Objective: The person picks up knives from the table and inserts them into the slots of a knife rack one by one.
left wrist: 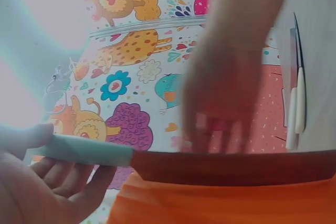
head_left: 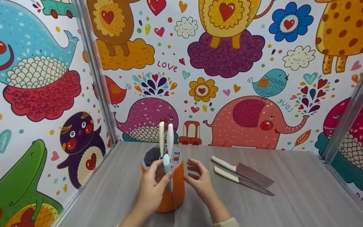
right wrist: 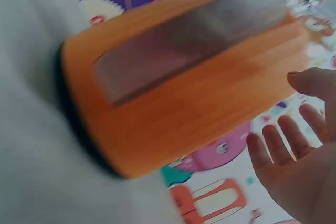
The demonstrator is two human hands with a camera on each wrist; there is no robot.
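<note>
Knife (head_left: 167, 163), blade down — its tip hard to make out — is pinched by its pale-blue handle in the left hand (head_left: 153, 188), the table's (head_left: 288, 205) near edge cut off. The right hand (head_left: 201, 177), fingers loosely spread, holds nothing just beside the smooth orange block (head_left: 179, 186), which hides two upright knives' (head_left: 169, 139) blades. Cleaver (head_left: 247, 171) and slim knife (head_left: 242, 181) lie side by side, with wood-grain room towards the right edge.

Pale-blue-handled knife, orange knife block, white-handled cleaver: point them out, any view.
Pale-blue-handled knife (left wrist: 210, 169): left wrist view, on the blade.
Orange knife block (right wrist: 205, 100): right wrist view, on the side wall.
White-handled cleaver (head_left: 250, 173): head view, on the blade.
</note>
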